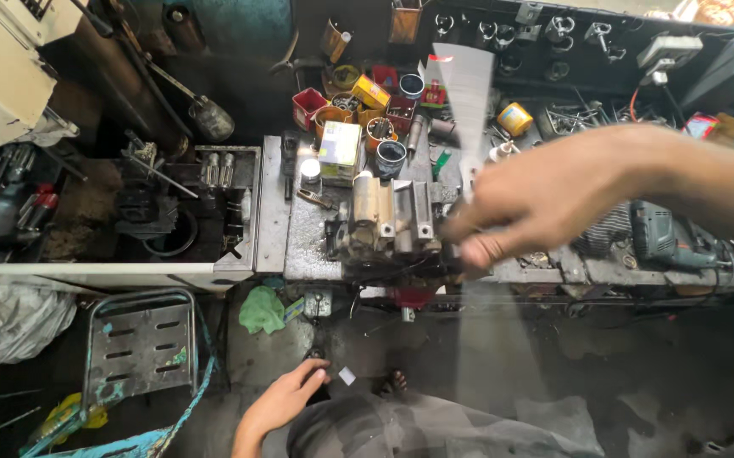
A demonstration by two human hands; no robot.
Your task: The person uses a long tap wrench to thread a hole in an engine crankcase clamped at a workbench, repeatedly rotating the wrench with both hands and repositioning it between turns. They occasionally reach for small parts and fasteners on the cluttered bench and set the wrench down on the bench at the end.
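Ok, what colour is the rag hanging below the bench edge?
Green: the rag shows best in the head view, its only view.

Green rag (pixel 262 309); metal stool (pixel 141 343)

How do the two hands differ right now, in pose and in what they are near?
The right hand is raised over the workbench, motion-blurred, beside a blurred pale strip; whether it holds the strip I cannot tell. The left hand hangs low by the knee, sharp, fingers loosely open, nothing in it. The right sits by the metal part. Both are bare.

metal block (pixel 388 222) on workbench (pixel 299 242), stool (pixel 140 343) below-left.
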